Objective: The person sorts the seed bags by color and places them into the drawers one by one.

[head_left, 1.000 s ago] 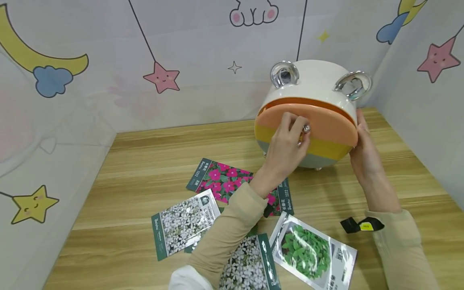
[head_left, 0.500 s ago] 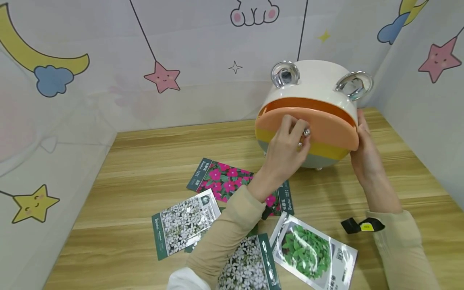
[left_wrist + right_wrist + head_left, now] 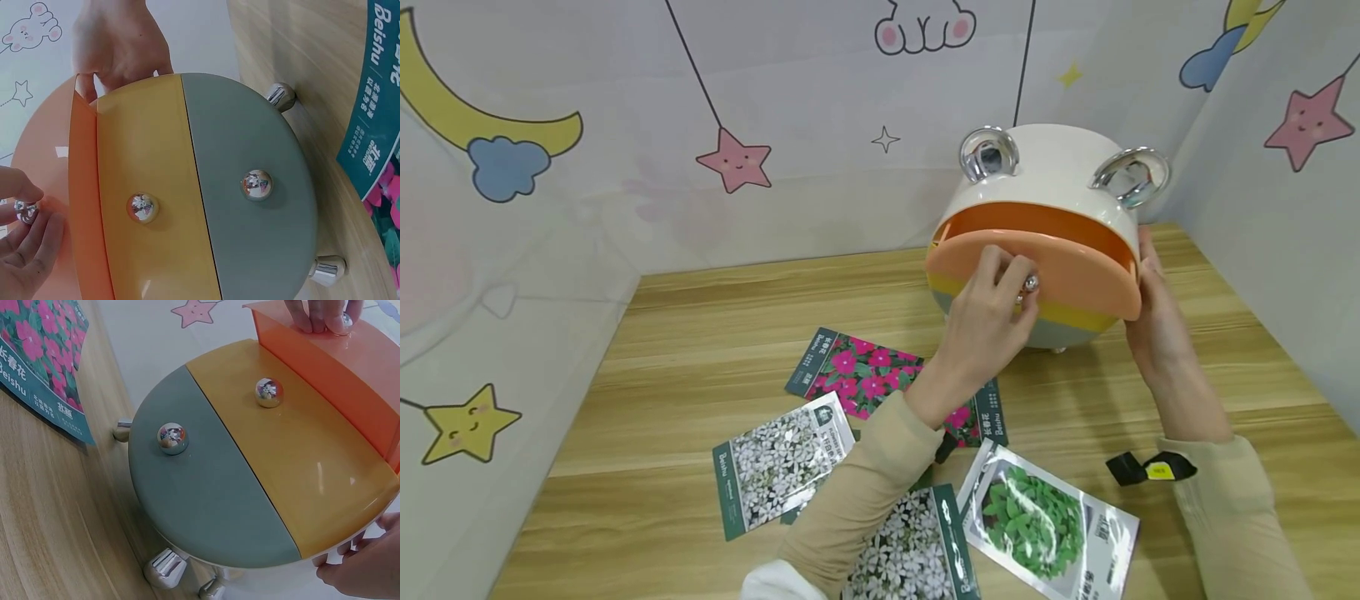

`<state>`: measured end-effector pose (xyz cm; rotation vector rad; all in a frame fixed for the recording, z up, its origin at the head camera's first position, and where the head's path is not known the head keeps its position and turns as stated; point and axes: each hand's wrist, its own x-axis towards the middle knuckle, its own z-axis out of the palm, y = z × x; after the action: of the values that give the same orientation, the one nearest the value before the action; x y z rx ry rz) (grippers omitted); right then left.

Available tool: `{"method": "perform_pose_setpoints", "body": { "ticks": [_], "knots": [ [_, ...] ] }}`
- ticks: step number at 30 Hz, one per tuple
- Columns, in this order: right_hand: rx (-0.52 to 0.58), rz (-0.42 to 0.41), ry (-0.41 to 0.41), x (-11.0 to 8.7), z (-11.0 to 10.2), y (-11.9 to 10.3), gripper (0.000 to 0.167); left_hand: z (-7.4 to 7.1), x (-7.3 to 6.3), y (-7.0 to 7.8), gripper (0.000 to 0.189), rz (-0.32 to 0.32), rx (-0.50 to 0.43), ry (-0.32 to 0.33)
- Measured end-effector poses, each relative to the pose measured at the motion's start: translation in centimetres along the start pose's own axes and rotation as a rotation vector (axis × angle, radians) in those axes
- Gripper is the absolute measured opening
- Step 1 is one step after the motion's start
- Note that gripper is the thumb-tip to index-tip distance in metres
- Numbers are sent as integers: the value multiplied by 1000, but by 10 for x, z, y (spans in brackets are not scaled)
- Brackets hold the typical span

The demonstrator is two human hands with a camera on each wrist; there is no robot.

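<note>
A round white storage box (image 3: 1060,158) with ring-shaped silver ears stands at the back right. Its orange top drawer (image 3: 1082,271) is partly pulled out, leaning forward from the body. My left hand (image 3: 985,321) pinches the silver knob (image 3: 26,211) on that drawer between thumb and fingers. Against the box's right side rests my right hand (image 3: 1161,333), its fingers along the outer wall. Below, the yellow drawer (image 3: 140,144) and the grey-green drawer (image 3: 206,481) are closed, each with a round silver knob.
Several seed packets lie on the wooden table (image 3: 647,350): pink flowers (image 3: 857,367), white flowers (image 3: 786,458), more white flowers (image 3: 902,550) and green leaves (image 3: 1037,521). Patterned cloth walls (image 3: 820,208) rise behind and at both sides. Short silver feet (image 3: 165,567) support the box.
My left hand has drawn the orange drawer farther out towards me, and the gap above it has widened. The right hand has stayed at the box's side.
</note>
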<state>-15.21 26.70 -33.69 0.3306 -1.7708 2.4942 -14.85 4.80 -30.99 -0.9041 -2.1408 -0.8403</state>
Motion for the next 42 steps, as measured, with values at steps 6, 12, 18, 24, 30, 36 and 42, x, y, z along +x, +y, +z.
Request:
{"method": "perform_pose_setpoints", "body": {
  "ticks": [6, 12, 18, 24, 30, 36, 42],
  "knots": [
    [-5, 6, 9, 0, 0, 0, 58, -2, -2, 2, 8, 22, 11, 8],
    [-10, 11, 7, 0, 0, 0, 57, -5, -5, 3, 8, 31, 17, 5],
    [-7, 10, 12, 0, 0, 0, 57, -7, -6, 5, 8, 39, 21, -5],
    [-4, 24, 20, 0, 1, 0, 58, -10, -8, 6, 7, 46, 21, -11],
    [0, 26, 18, -2, 0, 0, 57, -12, -10, 7, 9, 59, 31, -10],
    [4, 30, 19, -2, 0, 0, 56, -14, -12, 8, 9, 66, 44, -10],
    [3, 29, 26, -2, 1, 0, 56, -15, -14, 8, 8, 76, 54, -15]
  ]
}}
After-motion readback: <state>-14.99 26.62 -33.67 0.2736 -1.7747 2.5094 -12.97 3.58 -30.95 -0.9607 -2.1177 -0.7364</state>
